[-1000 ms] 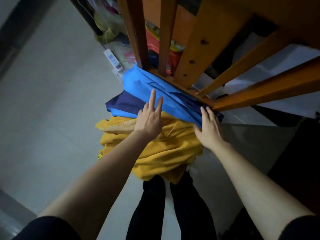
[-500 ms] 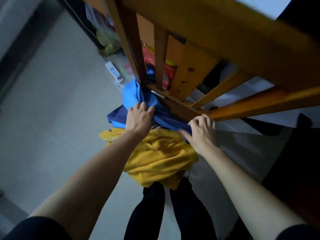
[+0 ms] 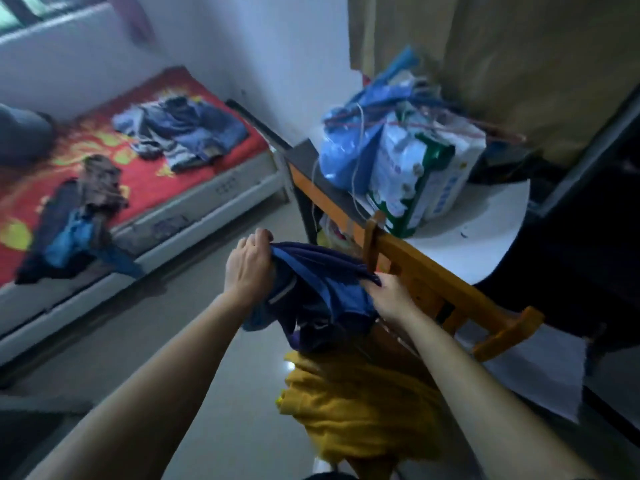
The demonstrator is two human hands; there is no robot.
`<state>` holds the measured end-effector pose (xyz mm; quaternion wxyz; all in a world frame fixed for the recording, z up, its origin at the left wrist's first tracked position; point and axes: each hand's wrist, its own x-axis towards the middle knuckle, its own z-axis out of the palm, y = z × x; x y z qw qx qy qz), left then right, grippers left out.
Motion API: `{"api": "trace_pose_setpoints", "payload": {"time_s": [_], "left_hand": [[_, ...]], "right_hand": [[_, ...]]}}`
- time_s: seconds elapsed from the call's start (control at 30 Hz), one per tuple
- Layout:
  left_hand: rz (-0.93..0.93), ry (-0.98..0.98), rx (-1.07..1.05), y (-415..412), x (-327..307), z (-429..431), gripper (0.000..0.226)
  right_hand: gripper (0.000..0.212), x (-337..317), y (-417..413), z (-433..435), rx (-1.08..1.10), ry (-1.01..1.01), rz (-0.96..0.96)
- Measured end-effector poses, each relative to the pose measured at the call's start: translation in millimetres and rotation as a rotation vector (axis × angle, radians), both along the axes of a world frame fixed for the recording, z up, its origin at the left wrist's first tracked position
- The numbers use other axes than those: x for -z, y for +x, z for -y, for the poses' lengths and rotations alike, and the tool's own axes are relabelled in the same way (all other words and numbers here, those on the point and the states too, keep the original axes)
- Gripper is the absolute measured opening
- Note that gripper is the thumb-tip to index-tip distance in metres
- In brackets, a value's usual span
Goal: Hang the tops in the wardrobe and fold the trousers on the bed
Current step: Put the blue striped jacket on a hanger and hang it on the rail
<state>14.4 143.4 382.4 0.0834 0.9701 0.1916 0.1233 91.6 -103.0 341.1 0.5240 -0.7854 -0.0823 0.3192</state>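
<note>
Grey floor underfoot, light poor. Nearest, a yellow garment is heaped against the wooden chair. Above it, the left hand and right hand each clench a bunched edge of the blue garment, lifted between them. Risk: its hanging folds may drag the yellow piece to the floor or snag the chair back. Beyond, jeans and dark clothes lie unfolded on the bed.
</note>
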Motion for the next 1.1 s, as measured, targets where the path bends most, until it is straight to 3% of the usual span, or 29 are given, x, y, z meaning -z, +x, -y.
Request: {"api": "trace_pose_setpoints", "payload": {"time_s": [0.17, 0.3, 0.4, 0.47, 0.67, 0.83, 1.0, 1.1], "left_hand": [[0.305, 0.031, -0.131, -73.4, -76.3, -26.9, 0.021], [0.475, -0.007, -0.304, -144.3, -98.3, -42.2, 0.011], [0.583, -0.044, -0.509, -201.4, -110.4, -55.9, 0.017], [0.627, -0.074, -0.624, -234.1, -121.3, -65.9, 0.02], [0.644, -0.421, -0.871, -322.8, -120.2, -104.4, 0.01], [0.622, -0.659, -0.848, -404.7, -76.3, -131.4, 0.046], [0.667, -0.599, -0.763, -493.5, -40.4, -153.6, 0.063], [0.576, -0.486, -0.764, -543.8, -26.2, -173.2, 0.067]], "right_hand": [[0.022, -116.7, -6.1, -63.9, 0.116, 0.412, 0.061], [0.016, -181.1, -33.7, -112.8, -0.131, 0.622, -0.113], [0.021, -199.6, -65.4, -136.6, -0.499, 0.535, -0.211], [0.02, -199.3, -88.6, -153.0, -0.628, 0.48, -0.269], [0.037, -193.6, -180.1, -223.8, -0.559, 0.522, -0.301], [0.027, -196.9, -272.7, -282.3, -0.643, 0.581, -0.448], [0.029, -206.0, -373.0, -359.3, -0.653, 0.602, -0.475], [0.03, -217.4, -431.3, -407.2, -0.659, 0.64, -0.482]]}}
